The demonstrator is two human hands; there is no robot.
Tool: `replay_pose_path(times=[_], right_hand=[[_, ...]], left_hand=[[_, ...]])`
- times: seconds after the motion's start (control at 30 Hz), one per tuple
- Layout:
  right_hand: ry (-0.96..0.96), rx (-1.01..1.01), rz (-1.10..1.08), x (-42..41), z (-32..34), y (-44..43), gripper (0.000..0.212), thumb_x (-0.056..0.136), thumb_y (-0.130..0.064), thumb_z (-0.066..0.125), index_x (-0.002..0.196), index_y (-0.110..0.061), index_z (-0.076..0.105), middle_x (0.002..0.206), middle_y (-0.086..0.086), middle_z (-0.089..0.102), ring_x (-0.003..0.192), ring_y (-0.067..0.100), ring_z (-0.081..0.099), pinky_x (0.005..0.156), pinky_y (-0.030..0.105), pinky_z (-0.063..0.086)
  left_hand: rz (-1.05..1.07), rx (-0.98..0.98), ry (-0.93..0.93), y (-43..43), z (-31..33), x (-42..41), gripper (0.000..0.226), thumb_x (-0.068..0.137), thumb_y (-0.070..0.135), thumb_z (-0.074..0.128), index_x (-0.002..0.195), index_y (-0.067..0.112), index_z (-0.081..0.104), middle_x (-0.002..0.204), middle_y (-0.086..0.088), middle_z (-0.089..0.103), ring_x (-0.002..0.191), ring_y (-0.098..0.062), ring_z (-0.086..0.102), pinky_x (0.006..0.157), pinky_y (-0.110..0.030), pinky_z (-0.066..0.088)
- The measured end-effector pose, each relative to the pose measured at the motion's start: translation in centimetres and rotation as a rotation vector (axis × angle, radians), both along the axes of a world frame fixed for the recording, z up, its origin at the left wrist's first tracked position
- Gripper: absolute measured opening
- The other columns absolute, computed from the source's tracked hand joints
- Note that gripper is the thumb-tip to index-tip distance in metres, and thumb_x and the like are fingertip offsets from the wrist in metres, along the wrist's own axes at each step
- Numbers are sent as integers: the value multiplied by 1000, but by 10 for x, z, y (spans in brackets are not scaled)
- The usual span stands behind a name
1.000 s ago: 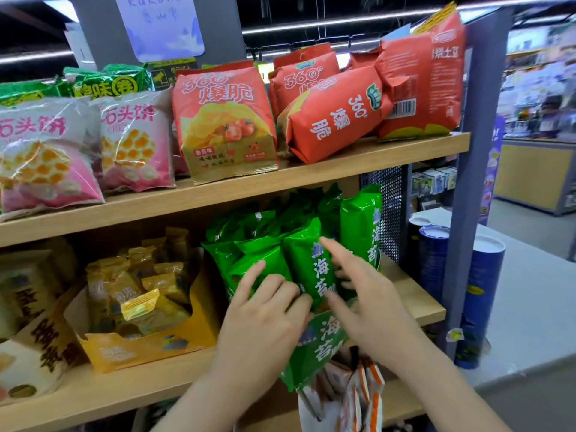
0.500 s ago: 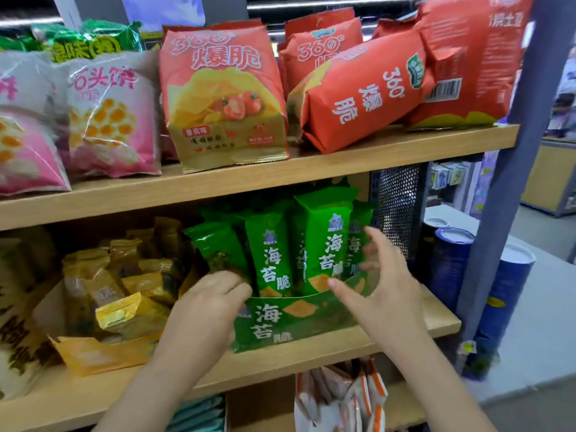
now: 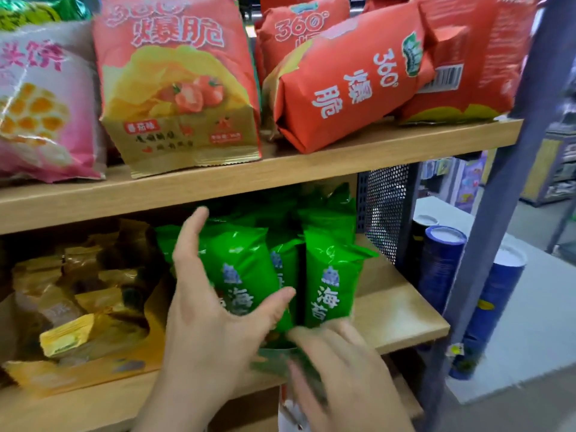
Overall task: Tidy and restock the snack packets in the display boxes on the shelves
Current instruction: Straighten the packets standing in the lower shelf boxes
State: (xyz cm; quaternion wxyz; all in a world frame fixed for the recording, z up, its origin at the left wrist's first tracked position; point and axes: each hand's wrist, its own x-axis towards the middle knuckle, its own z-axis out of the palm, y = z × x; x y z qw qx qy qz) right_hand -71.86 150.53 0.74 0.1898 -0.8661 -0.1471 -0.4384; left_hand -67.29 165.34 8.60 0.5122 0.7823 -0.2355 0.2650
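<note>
Green seaweed snack packets (image 3: 333,282) stand upright in a green display box (image 3: 270,358) on the middle wooden shelf (image 3: 396,319). My left hand (image 3: 212,310) is spread against the left side of the packets. Its fingers reach up along them and its thumb presses the front of one packet (image 3: 243,269). My right hand (image 3: 336,357) is blurred by motion. It lies low across the box's front edge with its fingers pointing left. Most of the box front is hidden behind both hands.
A yellow display box (image 3: 93,375) of loose yellow packets (image 3: 65,335) sits to the left. Large red bags (image 3: 184,88) and a pink bag (image 3: 37,104) fill the shelf above. On the right are a mesh panel (image 3: 386,207), a grey post (image 3: 498,182) and blue tubes (image 3: 442,260).
My left hand rose from the box's lower left corner to the side of the packets. My right hand dropped from the box's right side to its front edge. The view moved closer.
</note>
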Motion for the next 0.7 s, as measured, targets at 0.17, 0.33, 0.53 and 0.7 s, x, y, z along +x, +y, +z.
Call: replay_pose_path(times=[0.17, 0.33, 0.53, 0.7], right_hand=[[-124, 393, 122, -14, 22, -32, 22, 82, -26, 67, 103, -19, 70, 108, -4, 60, 100, 6, 57, 89, 10, 40], [236, 523, 328, 8, 50, -74, 66, 75, -44, 78, 112, -59, 25, 111, -18, 52, 101, 3, 56, 83, 18, 46], [278, 513, 472, 20, 55, -82, 87, 78, -22, 81, 138, -47, 23, 103, -30, 50, 98, -16, 52, 75, -2, 37], [99, 494, 555, 25, 85, -90, 71, 81, -16, 77, 141, -32, 42, 114, -11, 58, 103, -5, 53, 85, 6, 41]], left_hand=[[60, 1, -21, -8, 0, -5, 97, 62, 30, 86, 136, 48, 26, 123, 22, 47, 107, -3, 58, 93, -25, 49], [157, -49, 62, -34, -5, -18, 96, 71, 12, 81, 140, 47, 24, 113, 10, 61, 101, -14, 66, 88, -41, 57], [311, 147, 44, -55, -2, -22, 90, 72, 19, 82, 139, 39, 25, 104, 13, 63, 88, -10, 68, 77, -42, 59], [367, 222, 97, -55, 5, -21, 86, 74, 22, 81, 135, 39, 24, 104, 6, 64, 84, -14, 70, 72, -44, 59]])
